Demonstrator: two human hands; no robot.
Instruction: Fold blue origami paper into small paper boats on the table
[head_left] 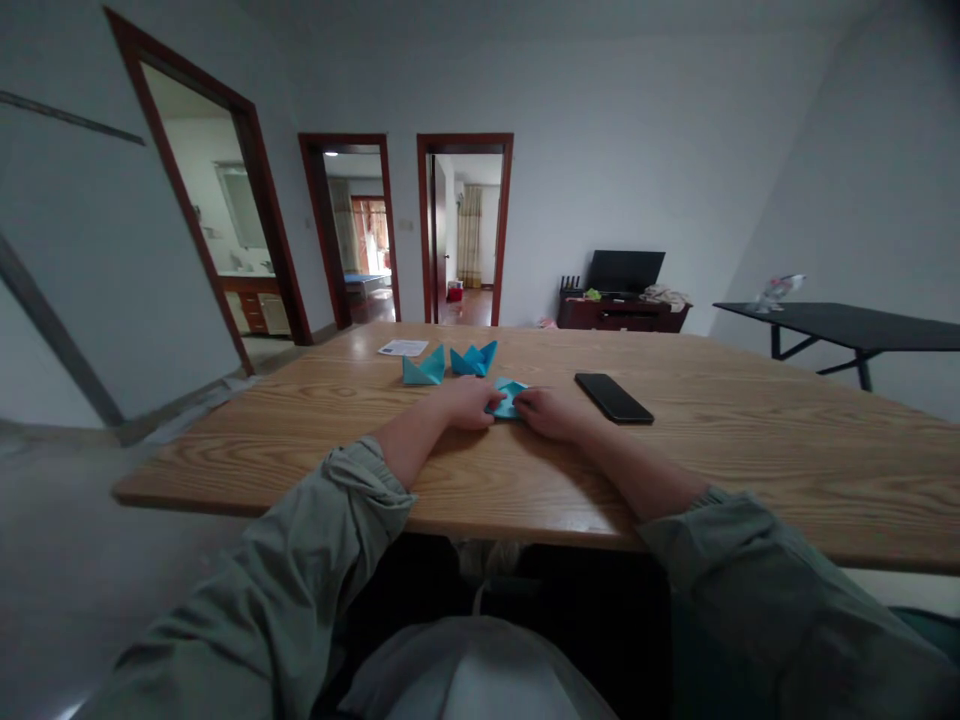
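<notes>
A partly folded light blue paper [508, 399] lies on the wooden table between my two hands. My left hand [471, 402] is closed on its left edge, fingers pressed together. On the right side, the fingers of my right hand [546, 411] are curled and pinch the same paper. Just beyond my left hand stand two folded paper boats, a light blue one [424, 369] and, to its right, a darker blue one [474, 358]. Neither hand touches these boats.
A black phone [613, 397] lies right of my right hand. A printed white sheet [403, 348] is behind the boats. The wooden table [300, 440] has its near edge under my forearms. A black table [862, 325] stands farther right.
</notes>
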